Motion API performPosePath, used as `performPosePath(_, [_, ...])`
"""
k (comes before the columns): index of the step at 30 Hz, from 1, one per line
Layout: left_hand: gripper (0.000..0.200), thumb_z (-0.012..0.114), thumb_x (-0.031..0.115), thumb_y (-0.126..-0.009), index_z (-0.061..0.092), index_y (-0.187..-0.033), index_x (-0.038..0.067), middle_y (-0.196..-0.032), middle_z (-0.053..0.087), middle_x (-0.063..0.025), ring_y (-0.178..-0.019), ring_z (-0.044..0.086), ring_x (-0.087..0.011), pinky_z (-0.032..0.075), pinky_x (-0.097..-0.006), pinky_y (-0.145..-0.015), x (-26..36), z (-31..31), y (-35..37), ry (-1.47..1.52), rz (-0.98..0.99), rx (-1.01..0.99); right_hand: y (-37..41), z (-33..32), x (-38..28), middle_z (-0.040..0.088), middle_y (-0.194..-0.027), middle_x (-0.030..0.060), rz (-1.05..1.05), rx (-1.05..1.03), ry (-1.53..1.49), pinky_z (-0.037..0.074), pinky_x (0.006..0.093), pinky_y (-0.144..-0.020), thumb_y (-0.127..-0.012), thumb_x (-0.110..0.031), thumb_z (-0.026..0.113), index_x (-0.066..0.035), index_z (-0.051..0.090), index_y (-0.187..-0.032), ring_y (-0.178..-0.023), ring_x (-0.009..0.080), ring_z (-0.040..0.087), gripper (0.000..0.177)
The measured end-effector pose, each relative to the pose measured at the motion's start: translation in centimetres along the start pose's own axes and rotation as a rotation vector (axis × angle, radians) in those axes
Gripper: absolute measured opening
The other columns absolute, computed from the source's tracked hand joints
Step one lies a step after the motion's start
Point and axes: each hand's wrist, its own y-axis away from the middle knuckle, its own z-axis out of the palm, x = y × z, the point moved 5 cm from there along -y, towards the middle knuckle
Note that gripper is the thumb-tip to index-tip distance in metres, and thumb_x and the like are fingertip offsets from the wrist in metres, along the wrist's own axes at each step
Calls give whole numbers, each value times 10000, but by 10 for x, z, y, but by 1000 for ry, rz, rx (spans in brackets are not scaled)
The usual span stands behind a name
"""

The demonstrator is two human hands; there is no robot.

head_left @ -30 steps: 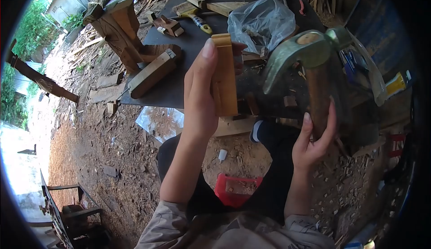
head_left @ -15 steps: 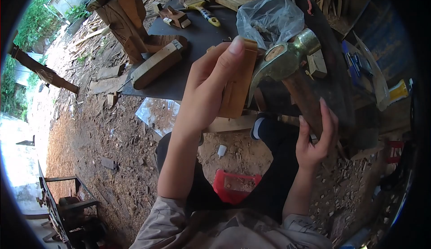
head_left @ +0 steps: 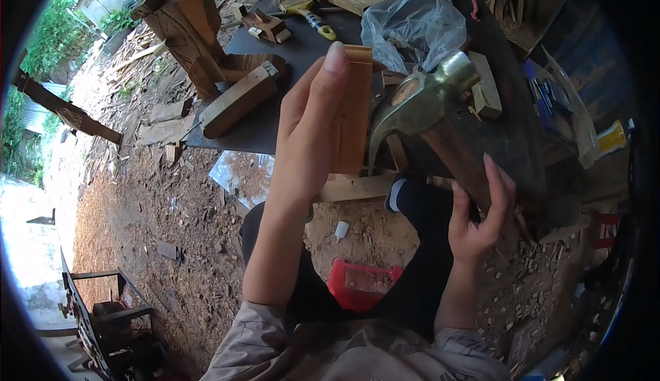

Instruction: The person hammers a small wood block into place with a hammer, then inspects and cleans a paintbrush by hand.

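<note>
My left hand (head_left: 309, 113) is closed around a flat wooden block (head_left: 355, 113), raised upright with the thumb along its near face. Part of the block is hidden behind my fingers. In my right hand (head_left: 483, 213) is a claw hammer (head_left: 419, 103), gripped by its dark wooden handle. The hammer's metal head is up beside the block, its claw curving down close to the block's right side and its striking face pointing up and right. Both hands are above my lap, at the near side of the dark table.
On the dark table (head_left: 275, 123) are a clear plastic bag (head_left: 412, 27), a wooden hand plane (head_left: 267, 25), a yellow-handled tool (head_left: 320, 25), a long wooden block (head_left: 242, 99) and a pale block (head_left: 485, 89). Wood scraps litter the ground; a red container (head_left: 361, 285) lies between my legs.
The wooden block in my left hand has shifted left and turned more upright. The hammer has moved slightly left and down with my right hand; both grips stay the same.
</note>
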Motion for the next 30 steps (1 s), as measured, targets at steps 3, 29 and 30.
performPosePath(3, [565, 460, 479, -1115, 661, -1283, -22, -1073, 732, -80, -928, 709, -98, 568, -247, -832, -7, 0, 0, -43, 1, -3, 2, 0, 3, 694, -1184, 151, 54, 79, -45, 542, 411, -822, -980, -266, 760, -1, 621, -1363, -1018, 309, 684, 486])
performPosePath(29, [684, 520, 514, -1090, 559, -1433, -76, -919, 665, -67, -896, 608, -135, 492, -288, -865, -7, -6, 5, -222, -23, -141, -7, -7, 3, 738, -1007, 90, -99, 25, 19, 546, 379, -701, -900, -373, 830, -31, 711, -1221, -832, 273, 711, 484])
performPosePath(30, [730, 532, 525, -1080, 523, -1467, -93, -901, 668, -82, -885, 620, -149, 502, -302, -862, -7, -5, 5, -257, 0, -124, -9, -8, 1, 736, -1003, 85, -104, 28, 37, 537, 375, -693, -899, -375, 830, -38, 717, -1221, -828, 268, 707, 480])
